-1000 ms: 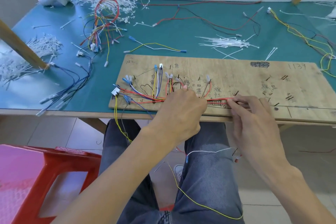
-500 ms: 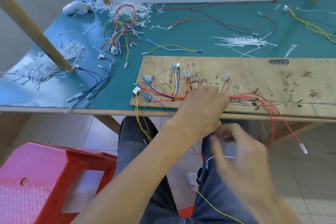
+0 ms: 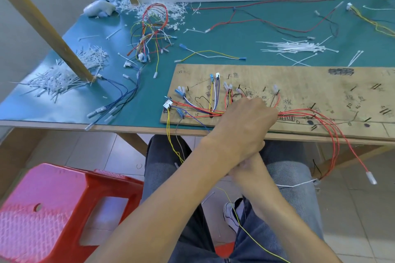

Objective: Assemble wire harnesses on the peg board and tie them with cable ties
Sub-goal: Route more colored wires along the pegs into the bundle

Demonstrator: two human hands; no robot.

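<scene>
right hand (image 3: 245, 170) mostly hidden under the left hand (image 3: 242, 121) — blurred; peg board (image 3: 320, 83) cut off at right edge.

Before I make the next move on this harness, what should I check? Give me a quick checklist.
1. Left hand on the wire bundle: ok, it rests on it.
2. Red wires laid on the board: not ok, they loop off its front edge.
3. Right hand holding a tie: cannot tell, mostly hidden under the left forearm.
4. Cable ties available: ok, a pile lies behind the board.
</scene>
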